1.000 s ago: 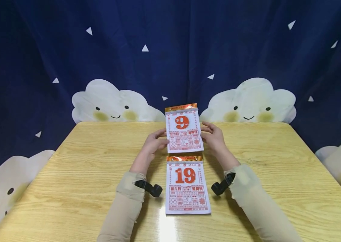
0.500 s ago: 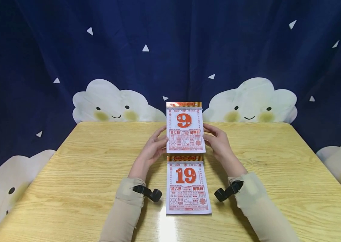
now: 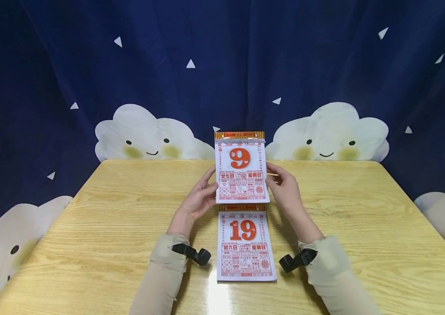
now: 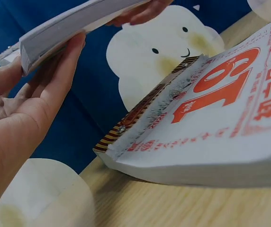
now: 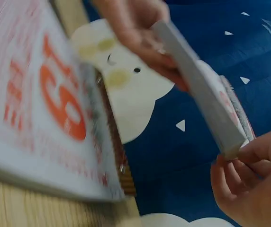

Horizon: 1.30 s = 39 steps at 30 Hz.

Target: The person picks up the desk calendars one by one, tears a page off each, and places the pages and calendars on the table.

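Observation:
A tear-off calendar pad showing a red 9 (image 3: 241,168) is held up off the table, tilted towards me. My left hand (image 3: 206,193) grips its left edge and my right hand (image 3: 280,184) grips its right edge, thumbs in front and fingers behind. The left wrist view shows the lifted 9 pad (image 4: 74,21) resting against the left hand's fingers (image 4: 59,71). In the right wrist view, the 9 pad (image 5: 197,90) is pinched by the right hand (image 5: 249,175). A second pad showing 19 (image 3: 246,245) lies flat on the table just below it, touched by neither hand.
The wooden table (image 3: 364,227) stretches to both sides of the pads. A dark blue curtain with white cloud faces (image 3: 147,135) hangs behind the table's far edge. Black wrist cameras (image 3: 195,254) sit on both beige sleeves.
Both hands have raised the 9 pad and tipped it more upright. Its lower edge now overlaps the striped top binding of the 19 pad. The 19 pad has not moved.

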{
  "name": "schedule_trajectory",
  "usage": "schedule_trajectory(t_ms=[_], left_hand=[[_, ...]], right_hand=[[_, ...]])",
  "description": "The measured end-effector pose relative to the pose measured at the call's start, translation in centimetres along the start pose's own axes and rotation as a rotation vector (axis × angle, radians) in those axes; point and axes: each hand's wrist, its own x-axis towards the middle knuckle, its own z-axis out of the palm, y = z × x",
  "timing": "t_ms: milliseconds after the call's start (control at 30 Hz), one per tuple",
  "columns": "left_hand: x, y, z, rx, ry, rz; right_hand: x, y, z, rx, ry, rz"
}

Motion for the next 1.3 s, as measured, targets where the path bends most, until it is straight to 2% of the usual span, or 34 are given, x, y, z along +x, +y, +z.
schedule_trajectory(t_ms=[100,200,267,367,467,567,667,1033,1300], left_hand=[[0.0,-0.1,0.0,-0.001,0.005,0.009],[0.1,-0.2,0.0,0.0,0.003,0.019],[0.1,-0.2,-0.1,0.004,-0.001,0.026],[0.0,-0.2,-0.1,0.009,0.001,0.034],[-0.1,-0.2,-0.1,0.012,0.006,0.028],[-0.1,-0.4,-0.2,0.015,0.017,0.02],[-0.1,-0.5,-0.3,0.021,0.022,0.014],[-0.1,-0.7,-0.5,0.035,-0.02,0.019],[-0.1,-0.5,-0.7,0.036,0.036,0.019]], right_hand=[[-0.4,-0.1,0.2,-0.304,0.076,-0.239],[-0.8,-0.5,0.4,-0.514,0.126,-0.477],[-1.0,-0.8,0.6,-0.567,0.075,-0.6],[-1.2,-1.0,0.7,-0.597,-0.09,-0.698],[-1.4,-1.0,0.9,-0.652,-0.226,-0.723],[-1.5,-0.8,0.9,-0.698,-0.282,-0.739],[-1.6,-1.0,1.0,-0.713,-0.299,-0.742],[-2.3,-1.6,1.5,-0.626,-0.144,-0.649],[-2.1,-2.1,1.0,-0.454,-0.051,-0.586]])
